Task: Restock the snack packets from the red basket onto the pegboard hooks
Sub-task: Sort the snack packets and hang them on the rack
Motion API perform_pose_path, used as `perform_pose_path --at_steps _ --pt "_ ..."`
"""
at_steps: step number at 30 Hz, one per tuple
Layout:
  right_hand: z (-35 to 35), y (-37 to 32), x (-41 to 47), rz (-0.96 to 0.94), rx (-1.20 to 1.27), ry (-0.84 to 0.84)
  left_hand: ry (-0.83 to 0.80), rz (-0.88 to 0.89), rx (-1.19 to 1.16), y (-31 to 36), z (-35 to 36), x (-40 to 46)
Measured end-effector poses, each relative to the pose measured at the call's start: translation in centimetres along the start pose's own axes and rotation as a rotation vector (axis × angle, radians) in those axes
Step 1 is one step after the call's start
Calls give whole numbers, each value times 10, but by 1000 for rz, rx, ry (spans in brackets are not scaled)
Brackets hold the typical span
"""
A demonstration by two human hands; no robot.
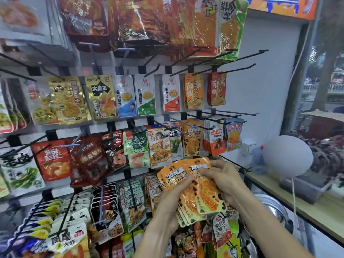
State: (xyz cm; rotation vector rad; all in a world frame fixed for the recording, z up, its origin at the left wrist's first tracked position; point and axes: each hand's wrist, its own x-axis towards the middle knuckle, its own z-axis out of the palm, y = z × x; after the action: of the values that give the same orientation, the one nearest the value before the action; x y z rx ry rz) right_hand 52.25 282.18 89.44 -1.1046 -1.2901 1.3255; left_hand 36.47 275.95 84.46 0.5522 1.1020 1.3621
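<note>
Both hands hold one fanned stack of orange snack packets with leopard-spot edges, in front of the pegboard, low and right of centre. Left hand: under and behind the stack, fingers curled round its lower left edge, thumb on the front face. Right hand: fingers laid over the top right of the stack, thumb and fingertips pinching the upper edge of the frontmost packet. Packet tops tilted toward the board.

Matching orange packets hang on a hook just above the held stack. Beside them, to the right: a red-orange packet and a blue-and-yellow packet, each on its own hook. Several black hooks in the upper right rows stick out bare at their tips.

Red basket: not in view.

Right of the board: a wooden table carrying a grey tray; contents cannot be made out. A round pale-grey object hides the space above it. Metal bowl partly visible below the table edge; inside not visible.
</note>
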Motion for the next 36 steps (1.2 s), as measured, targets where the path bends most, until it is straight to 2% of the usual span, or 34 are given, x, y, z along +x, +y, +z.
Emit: perform_pose_path --at_steps 3,7,12,18,24,29,33,36 --pt "-7 -2 6 -120 88 112 38 32 -5 -8 -5 17" --pt "-14 -20 13 -313 153 174 45 41 -30 -3 -6 25" --pt "-19 -32 33 -438 66 222 -100 73 13 7 -6 11" --pt "-15 -32 59 -438 -26 215 -42 94 73 -1 -9 23" --pt "-15 -34 63 -450 -94 229 -169 100 -6 6 -9 15" --pt "-10 -34 70 -449 -120 259 -113 114 1 6 -9 17" --pt "20 -44 96 -376 -231 327 -93 122 7 7 -10 19" --pt "40 -53 112 -259 -222 325 -92 118 8 9 -13 20"
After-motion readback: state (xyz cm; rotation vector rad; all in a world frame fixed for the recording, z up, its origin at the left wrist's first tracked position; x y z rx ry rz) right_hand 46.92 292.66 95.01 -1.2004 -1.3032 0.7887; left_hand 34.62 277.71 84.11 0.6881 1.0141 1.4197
